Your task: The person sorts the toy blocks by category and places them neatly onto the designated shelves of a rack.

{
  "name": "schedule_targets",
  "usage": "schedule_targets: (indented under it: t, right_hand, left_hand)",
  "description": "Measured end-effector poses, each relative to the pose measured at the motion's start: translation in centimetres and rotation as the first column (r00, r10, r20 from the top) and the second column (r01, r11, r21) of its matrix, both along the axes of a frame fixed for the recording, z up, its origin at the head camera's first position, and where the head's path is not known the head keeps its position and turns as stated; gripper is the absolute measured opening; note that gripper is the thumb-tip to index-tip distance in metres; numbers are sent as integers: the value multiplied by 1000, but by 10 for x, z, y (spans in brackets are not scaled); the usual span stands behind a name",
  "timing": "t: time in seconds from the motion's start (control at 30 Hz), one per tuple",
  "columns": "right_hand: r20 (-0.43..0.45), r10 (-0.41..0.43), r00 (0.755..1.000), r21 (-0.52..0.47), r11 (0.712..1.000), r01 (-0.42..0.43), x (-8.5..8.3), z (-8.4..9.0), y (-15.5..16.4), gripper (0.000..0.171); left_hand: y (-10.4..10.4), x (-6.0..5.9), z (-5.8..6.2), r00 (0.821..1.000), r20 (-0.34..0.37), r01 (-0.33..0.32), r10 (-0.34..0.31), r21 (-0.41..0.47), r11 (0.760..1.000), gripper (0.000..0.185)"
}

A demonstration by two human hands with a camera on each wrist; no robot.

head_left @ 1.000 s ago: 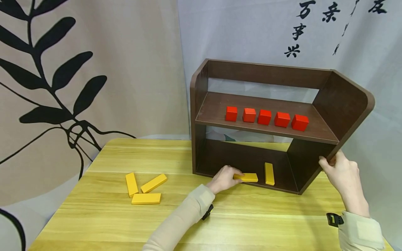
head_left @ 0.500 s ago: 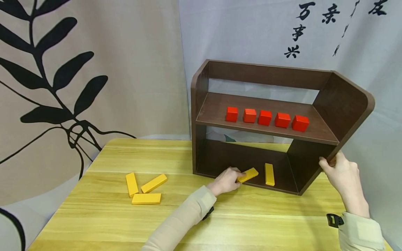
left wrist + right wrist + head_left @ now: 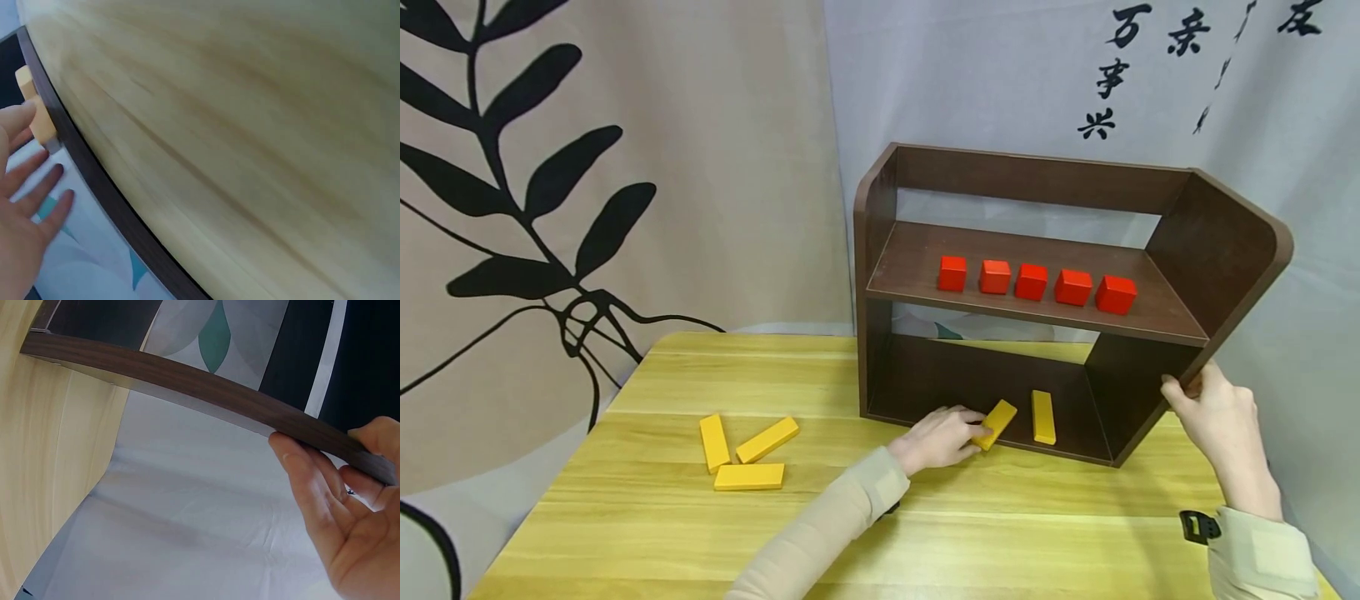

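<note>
Fingers of the left hand lie nearly straight, tips pressing the near end of a yellow block; no curl round it. Block sits at the front edge of the bottom board of the brown shelf, just left of a second yellow block, apart from it.

Change: a second ago the touched block lay crosswise along the front edge; now it is swung diagonal, far end pointing into the shelf. Second block unmoved.

Right hand still grips the shelf's right side panel, thumb in front, fingers behind.

Left wrist view: spread fingers beside the block at the dark board edge, contact not clear there. Right wrist view: thumb and fingers pinching the panel edge, plainer than from the head.

Five red cubes line the upper board. Three more yellow blocks lie on the wooden table, well left of the shelf.
</note>
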State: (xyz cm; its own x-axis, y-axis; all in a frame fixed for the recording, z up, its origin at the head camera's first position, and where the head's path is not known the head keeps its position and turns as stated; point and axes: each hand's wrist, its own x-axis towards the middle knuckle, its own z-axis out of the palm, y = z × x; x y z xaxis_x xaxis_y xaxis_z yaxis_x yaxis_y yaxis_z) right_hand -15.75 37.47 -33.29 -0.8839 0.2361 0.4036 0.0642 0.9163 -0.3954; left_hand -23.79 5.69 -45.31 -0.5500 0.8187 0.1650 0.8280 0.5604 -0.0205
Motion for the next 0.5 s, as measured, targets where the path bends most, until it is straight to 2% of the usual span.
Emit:
schedule_targets:
  t: [0.13,0.23,0.4,0.5]
  right_hand:
    - [4,-3,1000,3,1000,3,0,0,0,24]
    - [2,-3,1000,7,1000,3,0,1,0,24]
    - [7,-8,1000,4,1000,8,0,0,0,25]
    - [5,-8,1000,4,1000,8,0,0,0,25]
  left_hand:
    - [0,-1,-1,995,-70,65,-65,-7,998,25]
    - [2,0,-2,990,-97,97,-98,-17,995,25]
    - [10,5,-3,987,-106,112,-117,-60,992,32]
    - [16,9,-3,988,-114,96,-107,-98,991,36]
